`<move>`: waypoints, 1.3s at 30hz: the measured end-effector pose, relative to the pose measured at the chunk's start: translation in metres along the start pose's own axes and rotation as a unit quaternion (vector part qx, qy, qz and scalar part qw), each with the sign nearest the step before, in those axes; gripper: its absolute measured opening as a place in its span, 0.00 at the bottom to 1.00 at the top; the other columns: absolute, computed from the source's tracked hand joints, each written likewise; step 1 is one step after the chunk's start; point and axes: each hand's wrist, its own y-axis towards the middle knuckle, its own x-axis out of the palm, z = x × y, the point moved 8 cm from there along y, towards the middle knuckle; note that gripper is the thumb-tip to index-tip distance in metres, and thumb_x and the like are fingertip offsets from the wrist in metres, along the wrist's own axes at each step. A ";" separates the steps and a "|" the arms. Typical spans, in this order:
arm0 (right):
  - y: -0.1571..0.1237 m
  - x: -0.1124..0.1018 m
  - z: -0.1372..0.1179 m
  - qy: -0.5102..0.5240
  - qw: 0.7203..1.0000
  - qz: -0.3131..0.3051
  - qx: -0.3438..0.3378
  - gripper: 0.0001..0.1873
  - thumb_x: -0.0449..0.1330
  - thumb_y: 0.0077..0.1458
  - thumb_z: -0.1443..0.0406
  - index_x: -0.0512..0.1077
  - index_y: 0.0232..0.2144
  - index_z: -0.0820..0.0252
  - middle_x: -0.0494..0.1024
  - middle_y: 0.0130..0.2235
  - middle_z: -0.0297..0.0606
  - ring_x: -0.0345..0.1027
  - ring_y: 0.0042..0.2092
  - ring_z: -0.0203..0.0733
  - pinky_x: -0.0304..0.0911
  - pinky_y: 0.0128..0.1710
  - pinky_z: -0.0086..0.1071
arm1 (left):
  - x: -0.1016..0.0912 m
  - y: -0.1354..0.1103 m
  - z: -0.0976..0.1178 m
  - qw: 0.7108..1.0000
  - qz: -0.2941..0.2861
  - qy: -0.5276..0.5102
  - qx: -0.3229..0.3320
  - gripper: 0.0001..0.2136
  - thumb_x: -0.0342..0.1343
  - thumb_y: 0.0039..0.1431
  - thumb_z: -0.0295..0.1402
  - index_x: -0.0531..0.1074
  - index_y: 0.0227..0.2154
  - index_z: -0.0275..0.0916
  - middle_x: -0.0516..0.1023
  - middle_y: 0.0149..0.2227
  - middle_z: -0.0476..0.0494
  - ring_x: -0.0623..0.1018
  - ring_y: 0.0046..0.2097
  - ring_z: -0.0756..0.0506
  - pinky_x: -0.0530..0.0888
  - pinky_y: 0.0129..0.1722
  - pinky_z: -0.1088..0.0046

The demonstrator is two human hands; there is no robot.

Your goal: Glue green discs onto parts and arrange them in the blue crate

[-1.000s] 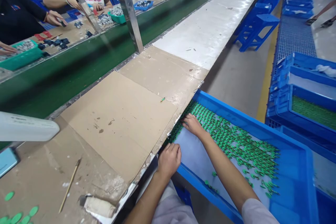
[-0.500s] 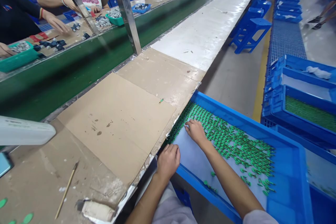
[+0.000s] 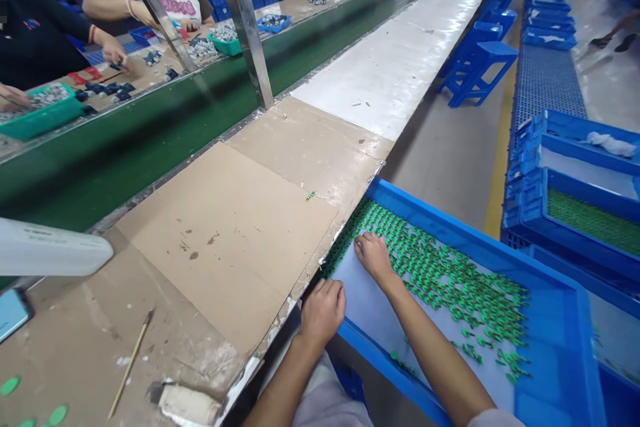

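Observation:
My right hand [image 3: 374,257] is inside the blue tray [image 3: 450,217], over its pale liner [image 3: 357,297]. Its fingers are curled, and whatever they may pinch is too small or hidden to name. Rows of small green pieces [image 3: 430,267] with thin dark stems cover the far part of the liner, just beyond this hand. My left hand [image 3: 324,310] is closed by the tray's near left corner, close to the table edge; its fingertips face away, so any content is hidden. One small green and gold piece [image 3: 311,196] lies on the cardboard sheet [image 3: 240,233] to the left.
A brush [image 3: 131,363], a taped roll [image 3: 187,403] and green discs [image 3: 59,413] lie on the near table. A white container [image 3: 55,248] juts in from the left. Blue stools [image 3: 483,70] and stacked trays [image 3: 590,177] stand right. Co-workers sit across the green belt [image 3: 150,127].
The whole view has shifted slightly downward and to the right. My right hand's fingers look more drawn in than before; my left hand stays closed at the tray corner.

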 end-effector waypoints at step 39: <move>0.086 -0.173 -0.127 0.226 0.906 0.040 -0.355 0.21 0.51 0.64 0.51 0.77 0.34 0.56 0.79 0.38 0.46 0.74 0.42 0.51 0.70 0.44 0.46 | -0.027 -0.078 0.066 0.964 0.031 -0.068 0.254 0.10 0.55 0.67 0.40 0.73 0.34 0.40 0.79 0.27 0.51 0.76 0.30 0.49 0.68 0.31 0.70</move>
